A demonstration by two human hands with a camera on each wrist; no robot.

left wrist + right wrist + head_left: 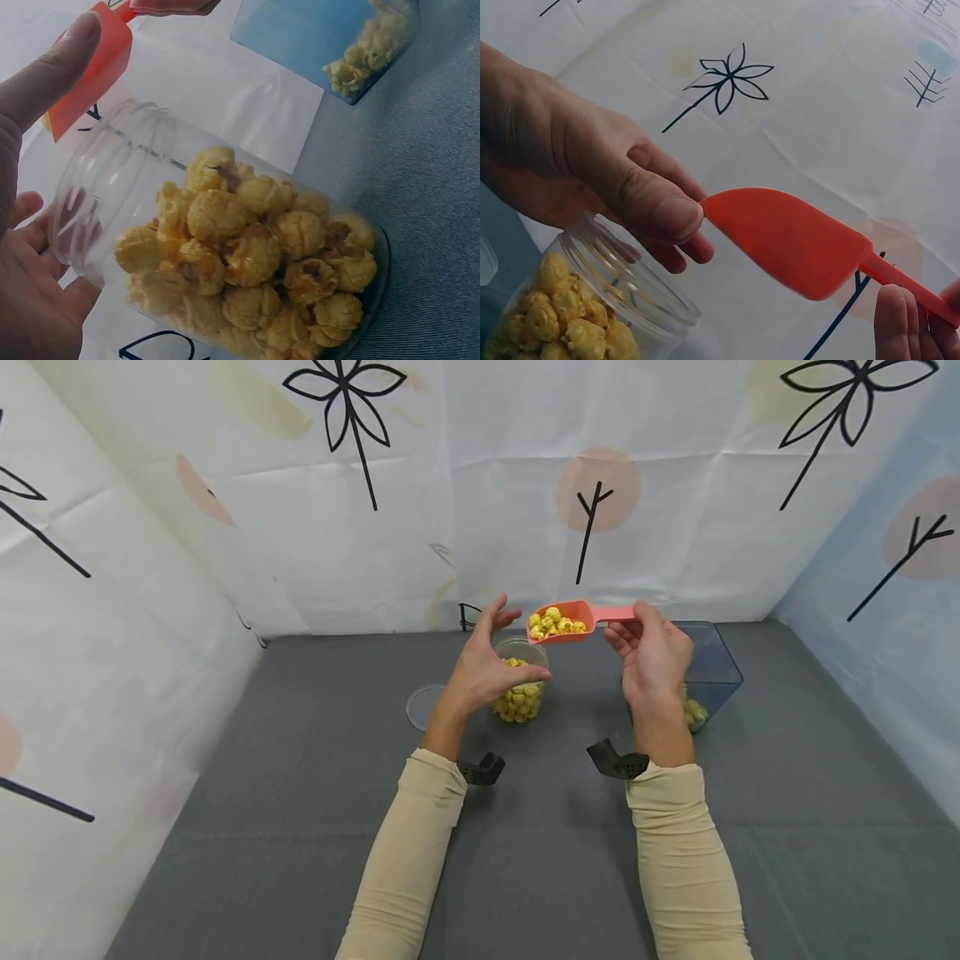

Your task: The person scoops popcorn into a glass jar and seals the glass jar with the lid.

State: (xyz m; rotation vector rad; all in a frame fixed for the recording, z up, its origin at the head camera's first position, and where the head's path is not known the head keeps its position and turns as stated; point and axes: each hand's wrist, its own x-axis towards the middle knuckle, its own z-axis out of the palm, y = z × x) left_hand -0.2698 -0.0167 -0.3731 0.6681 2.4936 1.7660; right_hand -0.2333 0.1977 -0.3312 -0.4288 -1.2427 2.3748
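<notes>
My right hand (654, 652) pinches the handle of an orange-red scoop (587, 612), which carries yellow popcorn (553, 623). The scoop is raised just above and to the right of a clear screw-neck jar (112, 176), partly filled with popcorn (251, 251). Around the jar's mouth my left hand (491, 664) is spread, its thumb (676, 216) stretched out close to the scoop's tip. Its other fingers lie at the far side of the jar's neck; whether they touch the glass-like wall is hard to tell.
A clear round lid (422, 707) lies on the grey tabletop (337, 793) left of the jar. Behind my right hand stands a bluish see-through bin (712, 662) with popcorn at its bottom. A white patterned cloth (510, 510) walls the back and sides.
</notes>
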